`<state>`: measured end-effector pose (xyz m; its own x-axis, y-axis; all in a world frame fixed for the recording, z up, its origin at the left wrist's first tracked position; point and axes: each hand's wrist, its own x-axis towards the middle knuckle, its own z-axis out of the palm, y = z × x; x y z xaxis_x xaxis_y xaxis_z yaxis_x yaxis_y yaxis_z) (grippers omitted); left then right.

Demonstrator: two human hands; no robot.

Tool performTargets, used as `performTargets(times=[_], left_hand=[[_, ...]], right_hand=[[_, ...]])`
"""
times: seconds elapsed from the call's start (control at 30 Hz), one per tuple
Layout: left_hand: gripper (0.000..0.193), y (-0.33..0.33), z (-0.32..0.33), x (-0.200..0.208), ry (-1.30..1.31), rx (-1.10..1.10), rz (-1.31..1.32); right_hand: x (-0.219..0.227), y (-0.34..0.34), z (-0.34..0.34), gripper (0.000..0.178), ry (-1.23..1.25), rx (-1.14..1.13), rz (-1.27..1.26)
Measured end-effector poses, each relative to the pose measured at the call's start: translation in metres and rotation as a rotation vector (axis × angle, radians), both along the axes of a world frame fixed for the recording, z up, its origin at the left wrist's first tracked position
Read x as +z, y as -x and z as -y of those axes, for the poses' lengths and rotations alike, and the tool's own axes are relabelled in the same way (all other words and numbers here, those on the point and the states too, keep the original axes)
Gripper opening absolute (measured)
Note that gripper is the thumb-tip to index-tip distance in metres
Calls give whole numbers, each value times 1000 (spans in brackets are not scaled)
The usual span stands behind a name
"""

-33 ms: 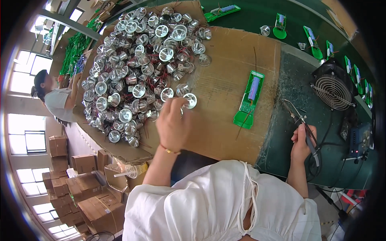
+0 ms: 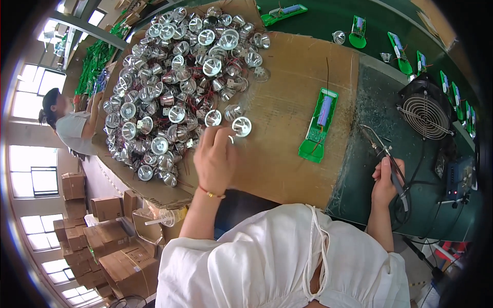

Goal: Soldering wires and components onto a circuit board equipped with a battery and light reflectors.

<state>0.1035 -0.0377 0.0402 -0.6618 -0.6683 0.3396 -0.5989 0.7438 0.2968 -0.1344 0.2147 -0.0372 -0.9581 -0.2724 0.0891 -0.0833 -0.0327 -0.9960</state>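
Note:
My left hand (image 2: 213, 156) is at the near right edge of a heap of silver reflector cups (image 2: 177, 114) with thin red and dark wires. Its fingers reach beside a loose reflector cup (image 2: 242, 127); the thumb is blurred and the fingertips are partly hidden, so a grip cannot be made out. On the right, my right hand (image 2: 386, 182) is closed round a soldering iron (image 2: 401, 194) with a thin curved metal tube along it, its tip pointing away to the left. Between the hands lies a green plastic housing (image 2: 311, 150) with a purple battery cell (image 2: 324, 110) and wires.
Cardboard (image 2: 287, 169) covers the bench under the heap and housing. A fan with a round grille (image 2: 425, 119) and a blue power unit (image 2: 458, 182) stand right. More green housings (image 2: 358, 33) line the far side. At left are a person (image 2: 74, 123) and stacked cartons (image 2: 128, 269).
My left hand has shifted slightly left and toward me, away from the loose reflector cup. My right hand and the soldering iron look unchanged.

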Motion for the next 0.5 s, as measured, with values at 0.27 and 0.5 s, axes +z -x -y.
performTargets(times=[0.27,0.5], left_hand=[[4,-8,-16,-10,228,-152,44],[8,61,-37,-23,-414,-305,-210]], right_hand=[[13,-16,-2,14,-39,61,-63],[39,-50,10,15,29,279,-79]])
